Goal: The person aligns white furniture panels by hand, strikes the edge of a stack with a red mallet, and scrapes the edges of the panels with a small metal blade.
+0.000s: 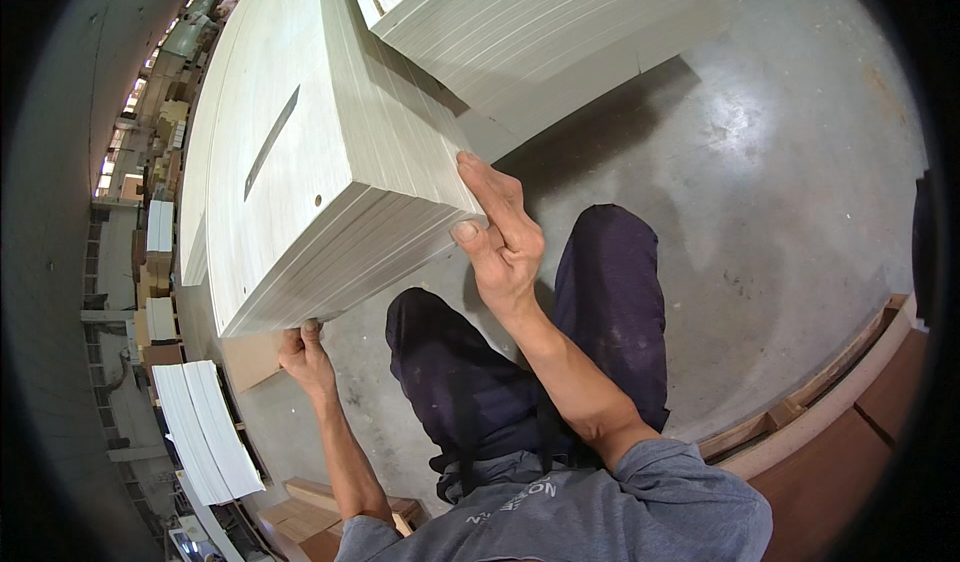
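A tall stack of pale wood-grain boards [277, 142] stands in front of me, its top board showing a long slot and small round holes. My right hand [506, 239] is at the near right corner, its fingers along one side and its thumb by the adjoining side. Lower on the left, my left hand [306, 359] touches the bottom of the near side, thumb up and fingers curled. Its fingertips are partly hidden by the boards.
A second pale board stack [540, 37] stands close behind on the right. Left are white panels [206, 431] and a brown sheet [251, 359]. Brown boards [832, 479] and a wooden pallet [795, 404] sit at lower right. My knees are bent over the concrete floor [735, 262].
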The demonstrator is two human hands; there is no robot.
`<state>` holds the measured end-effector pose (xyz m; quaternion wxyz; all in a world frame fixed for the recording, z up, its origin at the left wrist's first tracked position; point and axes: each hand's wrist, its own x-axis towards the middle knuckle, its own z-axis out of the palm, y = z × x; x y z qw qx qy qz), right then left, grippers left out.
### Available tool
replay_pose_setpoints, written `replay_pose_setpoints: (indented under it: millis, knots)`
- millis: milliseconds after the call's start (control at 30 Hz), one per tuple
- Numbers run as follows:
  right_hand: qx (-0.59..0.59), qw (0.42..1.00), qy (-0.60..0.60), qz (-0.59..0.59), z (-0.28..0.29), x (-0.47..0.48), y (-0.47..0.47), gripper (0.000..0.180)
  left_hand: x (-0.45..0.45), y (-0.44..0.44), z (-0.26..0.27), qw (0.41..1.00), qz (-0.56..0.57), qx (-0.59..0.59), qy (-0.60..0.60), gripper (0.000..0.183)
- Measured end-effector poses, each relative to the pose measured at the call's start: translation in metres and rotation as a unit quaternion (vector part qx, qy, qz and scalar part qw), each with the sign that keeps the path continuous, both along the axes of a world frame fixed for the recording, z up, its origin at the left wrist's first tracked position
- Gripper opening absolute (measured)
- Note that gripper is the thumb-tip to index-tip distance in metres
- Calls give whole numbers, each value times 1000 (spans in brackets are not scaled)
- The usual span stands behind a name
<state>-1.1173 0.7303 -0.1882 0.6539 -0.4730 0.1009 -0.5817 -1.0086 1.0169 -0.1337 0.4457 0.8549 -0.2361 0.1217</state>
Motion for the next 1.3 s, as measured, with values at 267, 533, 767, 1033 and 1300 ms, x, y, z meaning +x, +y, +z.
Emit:
replay_pose_setpoints:
  millis: [267,533,767,1033,1300]
  knots:
    - [-3,1000,3,-16,-3,1,-1,49,2,3,2,998,9,53,-12,42]
    - [-1,1000,17,-24,-1,-2,-2,50,-4,-8,4,999,11,37,-20,40]
    - [16,1000,9,-24,-2,-1,0,46,-3,-6,9,996,20,88,-26,38]
    - [-80,994,57,-45,1,-9,-6,51,-6,-13,5,1000,14,-1,-2,34]
    - [-187,966,170,44,21,-28,-27,78,-10,-24,15,996,33,-8,83,30]
